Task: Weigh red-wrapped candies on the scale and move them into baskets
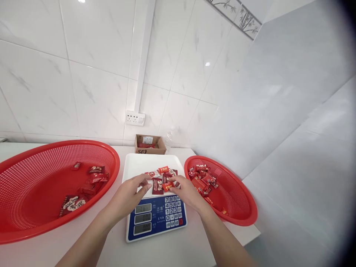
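Observation:
A white and blue weighing scale [156, 218] stands on the table, its pan [136, 163] bearing a small pile of wrapped snack packets. My left hand [136, 189] is over the pan's left side, thumb and fingers apart with nothing between them. Beside its fingertips lies a dark red packet [157, 186]. At the right of the pile, my right hand [185, 190] has its thumb and fingertips at a bright red packet [167, 186] and grips its edge. Another bright red packet [163, 169] and a white-and-red packet [152, 174] lie behind.
A large red basket [116, 163] on the left holds several dark red packets. The smaller red basket [251, 204] on the right holds red packets too. Behind the scale are a cardboard box [151, 151] and clear plastic [169, 139]. A wall socket [135, 118] sits above.

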A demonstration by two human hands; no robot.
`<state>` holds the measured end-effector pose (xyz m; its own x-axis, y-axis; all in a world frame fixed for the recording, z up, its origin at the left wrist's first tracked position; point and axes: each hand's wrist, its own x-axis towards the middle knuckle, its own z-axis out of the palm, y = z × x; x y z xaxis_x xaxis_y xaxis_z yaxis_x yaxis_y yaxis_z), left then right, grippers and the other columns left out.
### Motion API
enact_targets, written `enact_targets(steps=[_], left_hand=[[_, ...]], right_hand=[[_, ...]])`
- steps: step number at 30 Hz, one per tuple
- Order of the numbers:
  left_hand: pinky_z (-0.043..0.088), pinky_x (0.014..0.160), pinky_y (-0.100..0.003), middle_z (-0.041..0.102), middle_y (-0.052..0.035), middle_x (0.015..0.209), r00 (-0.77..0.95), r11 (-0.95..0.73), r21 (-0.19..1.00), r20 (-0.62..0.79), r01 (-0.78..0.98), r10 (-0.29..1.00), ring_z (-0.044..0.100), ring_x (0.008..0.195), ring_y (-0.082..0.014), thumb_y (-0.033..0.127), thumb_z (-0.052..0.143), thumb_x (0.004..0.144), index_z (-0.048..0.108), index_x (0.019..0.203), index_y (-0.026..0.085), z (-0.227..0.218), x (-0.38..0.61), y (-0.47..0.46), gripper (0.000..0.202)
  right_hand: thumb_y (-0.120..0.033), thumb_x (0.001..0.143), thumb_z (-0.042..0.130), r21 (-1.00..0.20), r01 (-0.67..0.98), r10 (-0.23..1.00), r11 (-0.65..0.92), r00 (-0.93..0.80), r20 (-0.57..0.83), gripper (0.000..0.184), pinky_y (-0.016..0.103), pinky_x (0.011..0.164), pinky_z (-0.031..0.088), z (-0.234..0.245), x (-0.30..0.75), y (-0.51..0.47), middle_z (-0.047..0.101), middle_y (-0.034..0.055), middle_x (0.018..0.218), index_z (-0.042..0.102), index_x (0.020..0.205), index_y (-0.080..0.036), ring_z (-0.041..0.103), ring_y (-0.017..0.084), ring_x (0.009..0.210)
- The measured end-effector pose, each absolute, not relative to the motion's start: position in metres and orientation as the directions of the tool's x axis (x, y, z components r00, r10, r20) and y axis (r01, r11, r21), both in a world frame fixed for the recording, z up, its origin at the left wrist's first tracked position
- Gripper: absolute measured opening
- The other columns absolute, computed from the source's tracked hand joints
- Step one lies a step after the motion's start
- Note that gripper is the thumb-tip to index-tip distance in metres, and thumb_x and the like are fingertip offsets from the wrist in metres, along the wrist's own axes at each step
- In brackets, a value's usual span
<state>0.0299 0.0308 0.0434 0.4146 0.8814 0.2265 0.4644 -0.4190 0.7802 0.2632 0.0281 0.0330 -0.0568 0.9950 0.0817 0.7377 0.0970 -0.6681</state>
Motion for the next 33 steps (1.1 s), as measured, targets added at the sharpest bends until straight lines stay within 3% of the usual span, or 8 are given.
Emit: enact_targets(steps=[7, 10, 15, 21, 25, 29, 33], left_hand=[[0.047, 0.075, -0.03, 0.068, -0.002, 0.098, 0.409, -0.412, 0.781, 0.222, 0.469, 0.885, 0.062, 0.092, -0.02, 0.04, 0.041, 0.087, 0.056, 0.102, 0.026, 0.038, 0.03, 0.034, 0.026], [0.047, 0.073, -0.03, 0.068, -0.0019, 0.097, 0.406, -0.412, 0.78, 0.222, 0.472, 0.886, 0.062, 0.091, -0.0202, 0.041, 0.041, 0.087, 0.057, 0.101, 0.026, 0.039, 0.03, 0.034, 0.026], [0.047, 0.071, -0.03, 0.068, -0.0013, 0.095, 0.404, -0.402, 0.78, 0.211, 0.479, 0.89, 0.063, 0.089, -0.0202, 0.042, 0.04, 0.087, 0.056, 0.101, 0.027, 0.041, 0.03, 0.032, 0.026], [0.047, 0.074, -0.03, 0.068, -0.002, 0.099, 0.411, -0.395, 0.778, 0.194, 0.489, 0.891, 0.062, 0.092, -0.0199, 0.04, 0.04, 0.087, 0.056, 0.104, 0.027, 0.043, 0.03, 0.032, 0.027], [0.047, 0.073, -0.03, 0.068, -0.0023, 0.098, 0.418, -0.406, 0.769, 0.2, 0.494, 0.886, 0.062, 0.092, -0.02, 0.039, 0.04, 0.087, 0.056, 0.105, 0.027, 0.043, 0.03, 0.032, 0.027], [0.047, 0.074, -0.031, 0.068, -0.0025, 0.098, 0.427, -0.412, 0.769, 0.2, 0.49, 0.882, 0.062, 0.09, -0.0201, 0.04, 0.04, 0.087, 0.056, 0.106, 0.026, 0.041, 0.031, 0.032, 0.028], [0.047, 0.075, -0.031, 0.068, -0.0021, 0.096, 0.435, -0.43, 0.768, 0.22, 0.474, 0.873, 0.062, 0.089, -0.0201, 0.039, 0.04, 0.087, 0.056, 0.105, 0.027, 0.039, 0.031, 0.032, 0.028]], right_hand=[[-0.023, 0.07, 0.058, -0.781, 0.619, 0.996, 0.085, -0.04, 0.076, 0.018, 0.029, 0.069, 0.046, 0.034, 0.267, 0.029, 0.066, -0.0003, 0.078, 0.065, 0.086, -0.019, 0.06, 0.017, 0.074], [-0.025, 0.071, 0.055, -0.818, 0.569, 0.988, 0.084, 0.061, 0.144, 0.018, 0.029, 0.072, 0.047, 0.033, 0.275, 0.033, 0.069, 0.0016, 0.08, 0.064, 0.085, -0.018, 0.063, 0.018, 0.077], [-0.029, 0.074, 0.051, -0.784, 0.62, 0.942, 0.007, 0.259, 0.213, 0.019, 0.034, 0.076, 0.046, 0.03, 0.286, 0.037, 0.069, 0.006, 0.088, 0.063, 0.086, -0.019, 0.063, 0.021, 0.083], [-0.025, 0.072, 0.053, -0.737, 0.675, 0.972, 0.037, 0.147, 0.184, 0.015, 0.032, 0.072, 0.048, 0.024, 0.279, 0.032, 0.07, 0.0033, 0.081, 0.065, 0.081, -0.02, 0.064, 0.019, 0.077], [-0.03, 0.074, 0.055, -0.692, 0.716, 0.969, 0.089, 0.098, 0.226, 0.022, 0.035, 0.082, 0.046, 0.021, 0.275, 0.035, 0.066, 0.0059, 0.098, 0.067, 0.09, -0.021, 0.061, 0.021, 0.09], [-0.04, 0.084, 0.047, -0.593, 0.792, 0.956, 0.142, 0.045, 0.29, 0.041, 0.041, 0.104, 0.031, 0.019, 0.268, 0.046, 0.048, 0.0104, 0.132, 0.058, 0.119, -0.022, 0.04, 0.024, 0.125], [-0.055, 0.087, 0.038, -0.502, 0.852, 0.986, 0.151, -0.09, 0.143, 0.061, 0.051, 0.109, 0.013, 0.019, 0.252, 0.057, 0.019, 0.0101, 0.152, 0.035, 0.139, -0.025, 0.005, 0.029, 0.14]])
